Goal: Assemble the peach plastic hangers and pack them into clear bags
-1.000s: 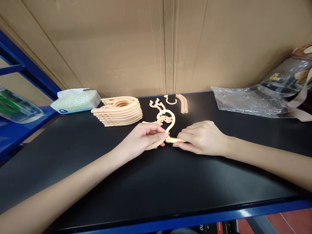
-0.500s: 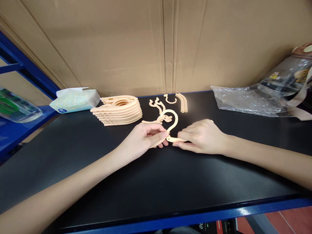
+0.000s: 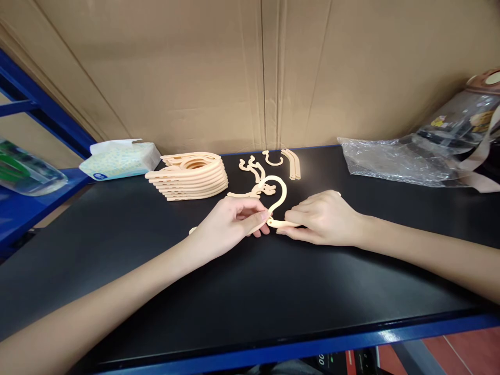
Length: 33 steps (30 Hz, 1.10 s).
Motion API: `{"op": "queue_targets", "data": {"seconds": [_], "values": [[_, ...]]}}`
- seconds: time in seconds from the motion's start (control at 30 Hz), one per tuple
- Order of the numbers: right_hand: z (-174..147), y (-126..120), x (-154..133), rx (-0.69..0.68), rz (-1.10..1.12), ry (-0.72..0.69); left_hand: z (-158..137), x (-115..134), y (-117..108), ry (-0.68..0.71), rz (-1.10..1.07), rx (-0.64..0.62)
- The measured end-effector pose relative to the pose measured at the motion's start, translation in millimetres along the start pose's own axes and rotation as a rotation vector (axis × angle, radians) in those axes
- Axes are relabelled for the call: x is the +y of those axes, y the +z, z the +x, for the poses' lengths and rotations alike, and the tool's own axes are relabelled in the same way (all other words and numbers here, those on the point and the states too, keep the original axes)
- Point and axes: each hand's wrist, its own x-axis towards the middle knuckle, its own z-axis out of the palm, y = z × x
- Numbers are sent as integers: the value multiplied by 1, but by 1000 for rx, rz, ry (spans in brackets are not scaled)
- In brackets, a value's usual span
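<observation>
Between my hands is a cream plastic folding clothes hanger (image 3: pixel 282 188), its hook pointing up and away from me. My left hand (image 3: pixel 234 221) pinches it near the joint below the hook, thumb on top; a cream tip shows beyond my left wrist. My right hand (image 3: pixel 322 219) is closed around the hanger's right arm, which juts out towards the joint. Just behind lie loose cream hanger pieces (image 3: pixel 242 195), some with small hooks. A separate cream hook (image 3: pixel 275 161) and a pair of curved arm pieces (image 3: pixel 292 165) rest farther back.
A stack of folded cream hangers (image 3: pixel 187 179) stands at the back left, beside a tissue pack (image 3: pixel 119 160). A clear plastic bag (image 3: pixel 398 161) and a transparent bottle (image 3: pixel 461 117) with a strap are at the right. Cardboard (image 3: pixel 175 73) walls the back of the black table (image 3: pixel 273 302).
A cream hanger tip now shows to the left of my left wrist, where none was visible before. My hands have barely moved and keep their hold.
</observation>
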Motion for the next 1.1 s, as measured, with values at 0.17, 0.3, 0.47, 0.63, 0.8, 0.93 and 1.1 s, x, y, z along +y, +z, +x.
{"op": "queue_targets", "data": {"seconds": [0.17, 0.3, 0.47, 0.63, 0.8, 0.93, 1.1], "values": [[0, 0, 0, 5, 3, 1, -1, -1, -1, -6, 0, -18], [0, -1, 0, -22, 10, 20, -2, -2, -1, -15, 9, -34], [1, -2, 1, -26, 36, 8, -1, -5, 1, 30, 101, -44], [3, -1, 3, -3, 68, 11, -1, -9, 2, 106, 407, -6], [4, -1, 4, 87, 35, 71, -2, -9, 1, 126, 537, -38], [5, -2, 5, 122, 17, 136, -3, -10, 1, 136, 638, -16], [5, -3, 4, 204, 11, 195, -3, -12, 2, 139, 703, -4]]}}
